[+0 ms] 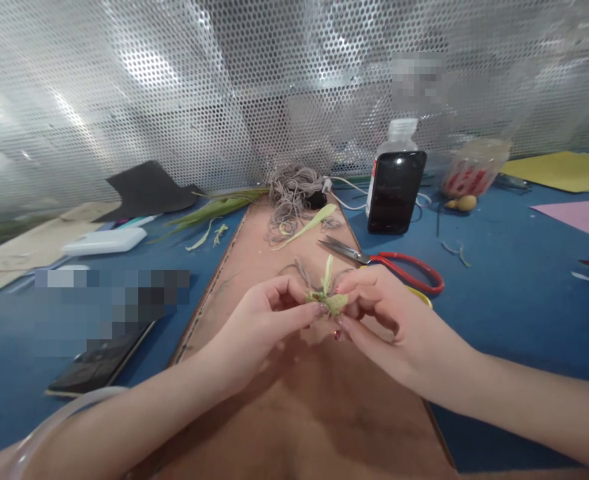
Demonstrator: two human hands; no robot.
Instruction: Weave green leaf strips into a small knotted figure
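Note:
My left hand (262, 320) and my right hand (379, 317) meet over a long brown board (299, 400). Both pinch a small folded piece of green leaf (327, 297) with thin grey string wound about it. A leaf tip sticks up between the fingers. Fingers of both hands are closed on the piece. Red-handled scissors (394, 263) lie just beyond my right hand. A tangle of grey string (292, 190) and a loose leaf strip (307, 227) lie at the board's far end.
The board rests on a blue table (514, 300). A phone (396, 192) leans against a bottle (399, 137). More leaves (214, 207), a white case (105, 241) and a dark phone (99, 363) lie left. Coloured paper (569, 170) lies right. Perforated metal wall (224, 87) behind.

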